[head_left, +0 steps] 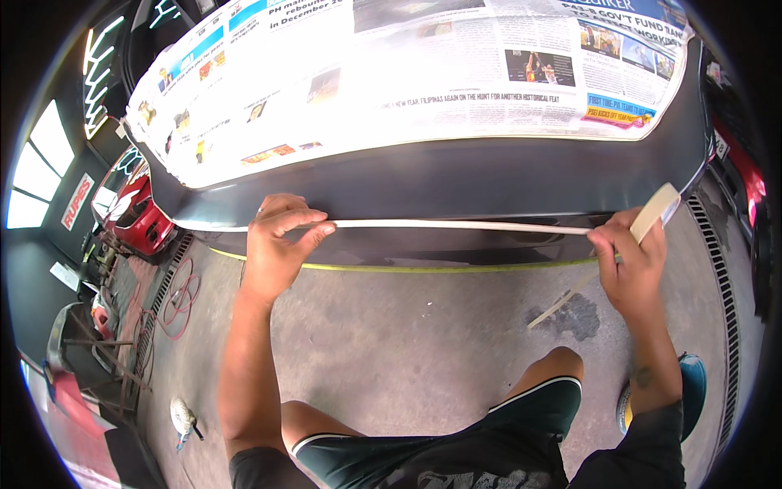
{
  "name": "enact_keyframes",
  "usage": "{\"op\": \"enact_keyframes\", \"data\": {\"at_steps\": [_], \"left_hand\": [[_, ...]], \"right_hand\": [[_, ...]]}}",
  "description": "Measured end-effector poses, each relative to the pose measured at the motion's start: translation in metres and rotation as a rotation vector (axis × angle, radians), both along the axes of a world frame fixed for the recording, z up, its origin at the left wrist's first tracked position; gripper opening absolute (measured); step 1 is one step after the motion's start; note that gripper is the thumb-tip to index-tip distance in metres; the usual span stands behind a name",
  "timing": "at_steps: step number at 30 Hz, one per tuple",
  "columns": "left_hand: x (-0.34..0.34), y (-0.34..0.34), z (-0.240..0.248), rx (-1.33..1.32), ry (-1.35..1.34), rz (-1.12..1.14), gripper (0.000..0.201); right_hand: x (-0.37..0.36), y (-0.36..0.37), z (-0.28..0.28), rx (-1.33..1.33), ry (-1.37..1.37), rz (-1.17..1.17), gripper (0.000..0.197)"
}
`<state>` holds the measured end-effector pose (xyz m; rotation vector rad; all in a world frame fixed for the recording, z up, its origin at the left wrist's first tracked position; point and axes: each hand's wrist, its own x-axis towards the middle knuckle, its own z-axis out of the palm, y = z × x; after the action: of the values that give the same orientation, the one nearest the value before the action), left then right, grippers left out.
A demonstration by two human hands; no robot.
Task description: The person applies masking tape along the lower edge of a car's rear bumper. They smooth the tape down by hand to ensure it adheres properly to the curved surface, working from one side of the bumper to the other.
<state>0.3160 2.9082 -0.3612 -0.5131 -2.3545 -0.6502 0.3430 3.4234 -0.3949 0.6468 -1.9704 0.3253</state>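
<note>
A pale strip of masking tape (456, 225) runs taut between my hands, along the edge of a dark grey car panel (440, 175). My left hand (277, 248) pinches the strip between thumb and forefinger, close against the panel. The strip carries on left of that hand along the edge. In my right hand (631, 265) is the masking tape roll (656, 213), tilted up, with the fingers closed round it and the strip. Below this hand hangs a loose narrow strip (562, 301). Newspaper sheets (456, 73) cover the glass above the panel.
Yellow-green tape (423, 269) lines the panel's lower edge. A red car (134, 208) stands at the left, with a coiled red hose (181, 297) on the concrete floor (391, 334). Drain grates (721, 277) run along both sides. A white object (182, 417) lies at lower left.
</note>
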Motion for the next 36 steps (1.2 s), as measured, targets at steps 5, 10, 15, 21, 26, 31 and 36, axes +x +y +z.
{"op": "enact_keyframes", "data": {"at_steps": [5, 10, 15, 21, 26, 31, 36], "left_hand": [[-0.012, 0.015, -0.01, -0.046, 0.101, -0.055, 0.02], [-0.01, 0.025, -0.013, 0.006, 0.101, -0.067, 0.02], [-0.012, 0.043, -0.015, 0.062, 0.073, -0.063, 0.023], [-0.015, 0.065, -0.02, 0.028, 0.119, -0.094, 0.024], [-0.019, 0.092, -0.024, 0.035, 0.162, -0.129, 0.023], [-0.021, 0.125, -0.021, 0.012, 0.196, -0.139, 0.025], [-0.019, 0.166, -0.015, -0.058, 0.243, -0.153, 0.029]], "right_hand": [[0.0, 0.003, -0.009, -0.004, 0.069, 0.011, 0.016], [-0.002, -0.004, 0.002, -0.015, -0.003, -0.056, 0.015], [-0.004, -0.008, 0.011, -0.029, -0.074, -0.083, 0.016], [-0.005, -0.006, 0.009, -0.038, -0.098, -0.086, 0.017], [-0.009, -0.005, 0.005, -0.032, -0.079, -0.086, 0.017], [-0.008, -0.004, 0.002, -0.013, -0.048, -0.101, 0.019], [-0.011, 0.0, -0.002, 0.012, 0.005, -0.12, 0.021]]}}
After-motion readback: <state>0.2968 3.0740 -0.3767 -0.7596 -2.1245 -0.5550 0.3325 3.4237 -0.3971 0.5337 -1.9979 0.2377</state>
